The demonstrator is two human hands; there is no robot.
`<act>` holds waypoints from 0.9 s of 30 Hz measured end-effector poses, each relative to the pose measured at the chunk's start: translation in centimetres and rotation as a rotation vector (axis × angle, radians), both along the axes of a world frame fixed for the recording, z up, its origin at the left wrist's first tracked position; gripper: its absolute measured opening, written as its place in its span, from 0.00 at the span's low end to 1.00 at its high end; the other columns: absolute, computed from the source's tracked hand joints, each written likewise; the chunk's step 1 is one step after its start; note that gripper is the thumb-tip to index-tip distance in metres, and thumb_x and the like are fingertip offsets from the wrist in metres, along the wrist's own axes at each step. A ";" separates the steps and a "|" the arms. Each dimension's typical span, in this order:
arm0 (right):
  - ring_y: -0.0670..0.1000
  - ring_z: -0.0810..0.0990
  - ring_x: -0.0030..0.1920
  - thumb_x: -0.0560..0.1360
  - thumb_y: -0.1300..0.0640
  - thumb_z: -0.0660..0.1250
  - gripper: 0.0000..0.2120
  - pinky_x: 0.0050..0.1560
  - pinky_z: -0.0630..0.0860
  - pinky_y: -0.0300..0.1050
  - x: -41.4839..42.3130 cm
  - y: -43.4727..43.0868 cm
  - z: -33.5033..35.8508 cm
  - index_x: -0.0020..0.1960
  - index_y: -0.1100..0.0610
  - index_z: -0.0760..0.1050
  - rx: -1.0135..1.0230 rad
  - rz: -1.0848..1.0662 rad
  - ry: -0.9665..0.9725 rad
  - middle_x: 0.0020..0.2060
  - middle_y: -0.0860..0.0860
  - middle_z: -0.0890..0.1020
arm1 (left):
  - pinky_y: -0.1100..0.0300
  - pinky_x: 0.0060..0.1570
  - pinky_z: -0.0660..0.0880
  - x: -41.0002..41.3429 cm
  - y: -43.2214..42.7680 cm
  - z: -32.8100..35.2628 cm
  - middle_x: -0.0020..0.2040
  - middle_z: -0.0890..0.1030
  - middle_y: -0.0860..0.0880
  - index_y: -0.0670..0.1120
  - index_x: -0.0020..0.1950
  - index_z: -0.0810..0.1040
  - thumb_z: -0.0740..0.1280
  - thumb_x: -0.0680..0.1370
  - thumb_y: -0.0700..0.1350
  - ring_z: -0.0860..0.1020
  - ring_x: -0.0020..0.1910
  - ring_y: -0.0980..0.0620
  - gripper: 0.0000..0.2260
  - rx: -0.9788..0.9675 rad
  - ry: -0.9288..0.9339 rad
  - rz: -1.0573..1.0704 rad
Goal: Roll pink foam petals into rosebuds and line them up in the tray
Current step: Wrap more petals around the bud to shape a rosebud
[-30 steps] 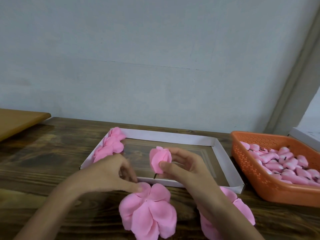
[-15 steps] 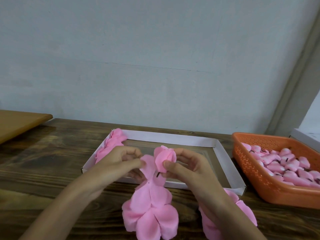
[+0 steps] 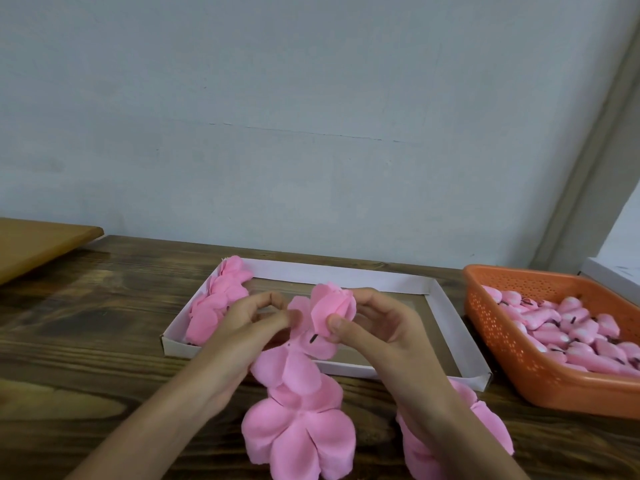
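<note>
A part-rolled rosebud (image 3: 334,306) is pinched by the right hand (image 3: 381,336) above the tray (image 3: 346,276), and a petal strip (image 3: 298,431) is pinched beside it by the left hand (image 3: 242,327). Only a few finished buds (image 3: 221,299) are lined up at the tray's left end; much rolling is judged left.

Both bare forearms (image 3: 156,420) reach up from the near edge and converge, so the hands almost meet fingertip to fingertip. The left hand (image 3: 249,327) is turned palm inward, its thumb and forefinger curled into a ring and pinching a pink petal (image 3: 299,308). Just to its right, the right hand (image 3: 381,330) is cupped, thumb pressing the front of a rosebud (image 3: 332,306), fingers curled behind it.
</note>
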State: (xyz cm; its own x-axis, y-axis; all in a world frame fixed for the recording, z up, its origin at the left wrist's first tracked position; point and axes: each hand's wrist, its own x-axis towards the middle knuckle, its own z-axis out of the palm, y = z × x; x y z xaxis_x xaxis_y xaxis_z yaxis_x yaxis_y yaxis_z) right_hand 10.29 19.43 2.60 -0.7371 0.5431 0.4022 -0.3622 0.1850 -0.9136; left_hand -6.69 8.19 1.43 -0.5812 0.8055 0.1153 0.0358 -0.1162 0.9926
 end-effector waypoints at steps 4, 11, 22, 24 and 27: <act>0.58 0.87 0.54 0.77 0.68 0.73 0.09 0.53 0.83 0.44 -0.2 -0.1 -0.1 0.57 0.61 0.83 -0.008 0.021 0.029 0.53 0.57 0.88 | 0.53 0.45 0.74 0.2 -0.1 -0.1 0.43 0.85 0.38 0.43 0.46 0.83 0.81 0.70 0.47 0.83 0.41 0.49 0.12 -0.031 0.044 0.027; 0.59 0.87 0.55 0.77 0.70 0.72 0.10 0.56 0.83 0.46 -0.4 -0.3 -0.3 0.57 0.63 0.83 -0.011 0.006 0.060 0.53 0.58 0.87 | 0.67 0.34 0.77 0.6 0.2 -0.2 0.39 0.87 0.46 0.45 0.41 0.88 0.78 0.61 0.51 0.84 0.38 0.55 0.14 0.040 -0.010 0.150; 0.56 0.87 0.54 0.76 0.66 0.74 0.09 0.53 0.82 0.44 -1.0 -0.8 -0.9 0.53 0.54 0.83 -0.018 0.022 0.039 0.53 0.55 0.88 | 0.59 0.40 0.82 1.1 0.0 -0.4 0.43 0.88 0.42 0.44 0.43 0.88 0.79 0.56 0.58 0.86 0.42 0.47 0.23 0.097 -0.036 0.172; 0.55 0.87 0.54 0.76 0.66 0.74 0.09 0.53 0.82 0.43 -1.0 -0.8 -1.0 0.53 0.54 0.83 -0.012 0.027 0.033 0.52 0.55 0.88 | 0.55 0.42 0.82 1.2 0.0 -0.4 0.43 0.88 0.41 0.45 0.43 0.88 0.79 0.55 0.58 0.87 0.43 0.45 0.23 0.100 -0.054 0.174; 0.55 0.87 0.53 0.75 0.66 0.75 0.10 0.52 0.82 0.43 -1.0 -0.7 -1.0 0.52 0.54 0.83 -0.015 0.016 0.035 0.52 0.55 0.88 | 0.52 0.47 0.81 1.2 -0.1 -0.5 0.44 0.87 0.41 0.42 0.45 0.88 0.78 0.56 0.57 0.86 0.46 0.44 0.24 0.108 -0.031 0.167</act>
